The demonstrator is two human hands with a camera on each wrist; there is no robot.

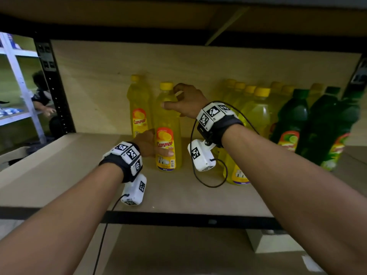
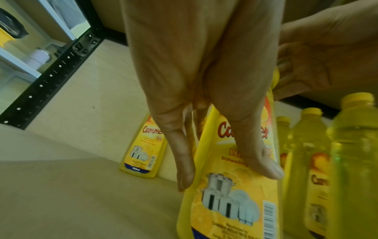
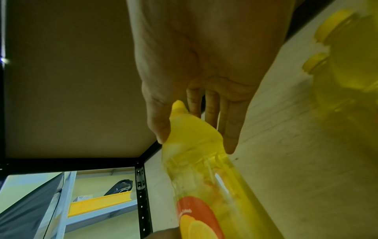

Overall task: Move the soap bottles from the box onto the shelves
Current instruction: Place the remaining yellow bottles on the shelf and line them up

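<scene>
A yellow soap bottle (image 1: 167, 124) with an orange label stands upright on the wooden shelf (image 1: 79, 165), near its middle. My left hand (image 1: 158, 149) grips its lower body, thumb across the label. The left wrist view shows that thumb (image 2: 263, 161) on the label of the bottle (image 2: 231, 210). My right hand (image 1: 170, 97) holds the bottle's shoulder just below the yellow cap. In the right wrist view, that hand (image 3: 196, 143) has its thumb and fingers on either side of the bottle's top (image 3: 204, 186). A second yellow bottle (image 1: 138, 108) stands behind and to the left.
A packed group of yellow bottles (image 1: 256, 116) fills the shelf to the right, with dark green bottles (image 1: 294, 124) beyond them. A black upright post (image 1: 53, 86) bounds the shelf on the left. The upper shelf hangs close overhead. Another person (image 1: 41, 96) crouches by white racking far left.
</scene>
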